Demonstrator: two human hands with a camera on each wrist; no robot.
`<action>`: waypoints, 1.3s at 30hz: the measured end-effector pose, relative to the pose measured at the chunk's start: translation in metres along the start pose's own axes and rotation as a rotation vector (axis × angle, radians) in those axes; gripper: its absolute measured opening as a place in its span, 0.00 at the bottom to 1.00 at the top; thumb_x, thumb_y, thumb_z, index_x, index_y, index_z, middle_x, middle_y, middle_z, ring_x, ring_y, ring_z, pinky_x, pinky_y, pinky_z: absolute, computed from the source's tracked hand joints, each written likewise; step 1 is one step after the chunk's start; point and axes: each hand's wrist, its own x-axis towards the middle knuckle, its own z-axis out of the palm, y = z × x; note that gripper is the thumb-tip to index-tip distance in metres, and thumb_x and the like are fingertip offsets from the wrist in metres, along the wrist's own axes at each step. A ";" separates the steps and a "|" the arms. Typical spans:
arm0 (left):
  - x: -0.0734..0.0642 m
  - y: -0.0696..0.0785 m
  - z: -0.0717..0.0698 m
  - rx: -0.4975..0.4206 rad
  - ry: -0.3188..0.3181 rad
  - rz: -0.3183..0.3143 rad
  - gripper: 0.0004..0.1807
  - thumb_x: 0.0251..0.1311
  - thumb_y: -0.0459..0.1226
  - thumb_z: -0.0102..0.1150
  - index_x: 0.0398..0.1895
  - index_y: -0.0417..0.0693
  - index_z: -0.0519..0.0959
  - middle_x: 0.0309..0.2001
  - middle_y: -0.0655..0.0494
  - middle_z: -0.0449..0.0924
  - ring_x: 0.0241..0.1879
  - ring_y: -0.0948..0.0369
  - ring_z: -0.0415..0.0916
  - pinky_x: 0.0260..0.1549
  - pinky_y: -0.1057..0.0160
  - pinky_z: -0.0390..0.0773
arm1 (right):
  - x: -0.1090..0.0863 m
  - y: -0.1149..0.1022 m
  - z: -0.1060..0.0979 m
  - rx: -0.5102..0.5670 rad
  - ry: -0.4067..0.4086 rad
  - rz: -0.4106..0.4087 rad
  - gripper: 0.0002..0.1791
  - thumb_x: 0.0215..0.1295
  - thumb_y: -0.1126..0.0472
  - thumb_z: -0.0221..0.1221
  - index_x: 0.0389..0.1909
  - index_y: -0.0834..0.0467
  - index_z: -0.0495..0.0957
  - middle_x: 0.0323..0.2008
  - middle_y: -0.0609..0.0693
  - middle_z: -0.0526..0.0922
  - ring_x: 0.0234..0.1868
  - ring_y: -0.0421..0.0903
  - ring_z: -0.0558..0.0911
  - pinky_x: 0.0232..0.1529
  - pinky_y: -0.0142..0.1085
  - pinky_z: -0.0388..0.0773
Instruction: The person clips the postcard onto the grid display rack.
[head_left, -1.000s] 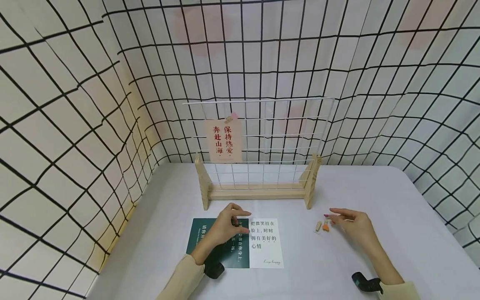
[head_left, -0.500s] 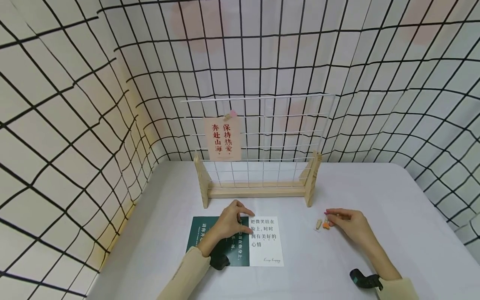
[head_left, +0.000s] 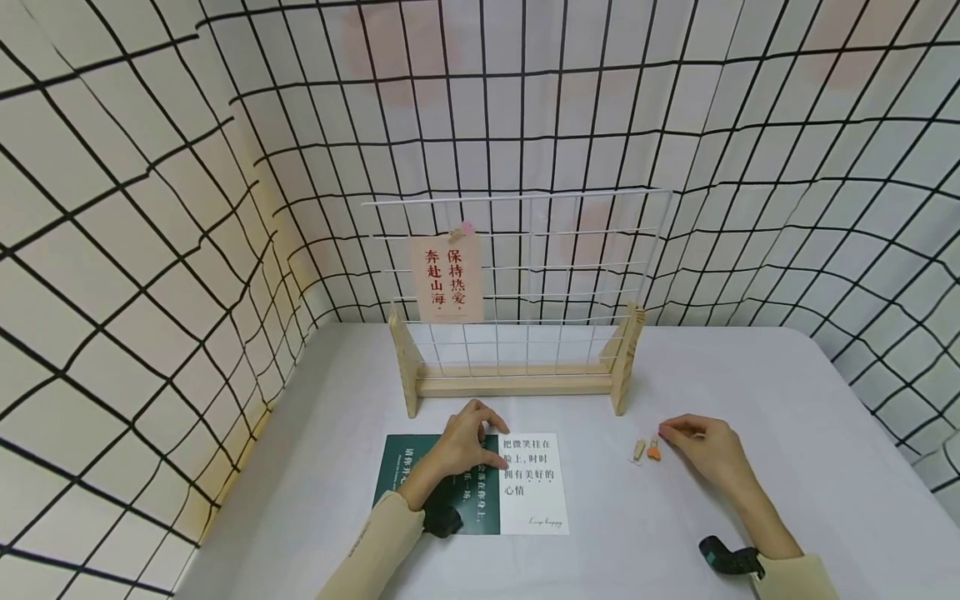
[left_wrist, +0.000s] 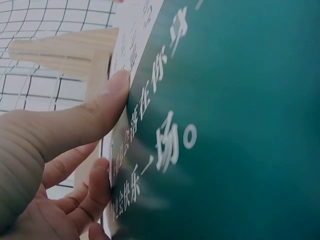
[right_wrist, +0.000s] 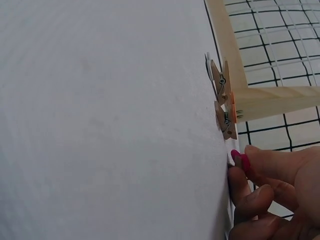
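Note:
My left hand (head_left: 461,446) rests over two cards lying side by side, with thumb and fingers apart in a C shape. Its palm side is over the dark green card (left_wrist: 240,125) with white lettering. The fingertips reach the left edge of the white card (head_left: 534,492). At the right, my right hand (head_left: 705,446) pinches a small magenta piece (right_wrist: 244,162) between thumb and fingertips; most of it is hidden. Just left of those fingers lie a plain wooden clothespin (right_wrist: 221,80) and a clothespin with an orange decoration (head_left: 654,452).
Behind the cards stands a white wire grid rack on a wooden base (head_left: 513,386). A pink card (head_left: 447,279) with red lettering hangs on its left part from a clip. White cloth covers the table (head_left: 600,517); a black-gridded white backdrop (head_left: 510,108) surrounds it.
My left hand has shifted slightly right, its fingertips onto the white card's edge. My right fingers have come together on the magenta piece and drawn it slightly right of the orange-decorated clothespin.

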 end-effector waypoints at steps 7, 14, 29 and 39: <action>0.002 -0.003 0.000 -0.007 0.005 0.014 0.26 0.40 0.38 0.87 0.45 0.50 0.84 0.48 0.53 0.76 0.36 0.61 0.66 0.42 0.60 0.59 | 0.000 0.006 -0.002 0.034 0.041 0.028 0.22 0.69 0.51 0.67 0.53 0.64 0.81 0.36 0.55 0.86 0.32 0.36 0.76 0.32 0.31 0.70; 0.001 -0.006 0.000 -0.077 -0.007 0.039 0.26 0.41 0.35 0.86 0.46 0.47 0.83 0.40 0.54 0.81 0.31 0.65 0.68 0.34 0.68 0.67 | 0.002 0.004 -0.004 0.026 0.001 0.135 0.38 0.66 0.44 0.68 0.60 0.72 0.70 0.38 0.59 0.84 0.36 0.45 0.79 0.34 0.35 0.71; 0.002 -0.007 -0.001 -0.322 -0.031 0.072 0.23 0.52 0.29 0.78 0.52 0.39 0.83 0.39 0.44 0.83 0.31 0.62 0.70 0.31 0.72 0.71 | -0.001 0.001 -0.004 0.067 0.014 0.170 0.26 0.68 0.44 0.66 0.44 0.67 0.85 0.29 0.49 0.88 0.26 0.40 0.80 0.27 0.33 0.73; 0.003 -0.012 0.005 -0.419 0.062 0.093 0.17 0.59 0.30 0.73 0.52 0.41 0.87 0.40 0.42 0.86 0.34 0.64 0.77 0.35 0.72 0.77 | -0.003 0.000 -0.002 0.325 0.079 0.156 0.24 0.69 0.49 0.67 0.51 0.67 0.81 0.27 0.43 0.89 0.18 0.39 0.78 0.19 0.33 0.75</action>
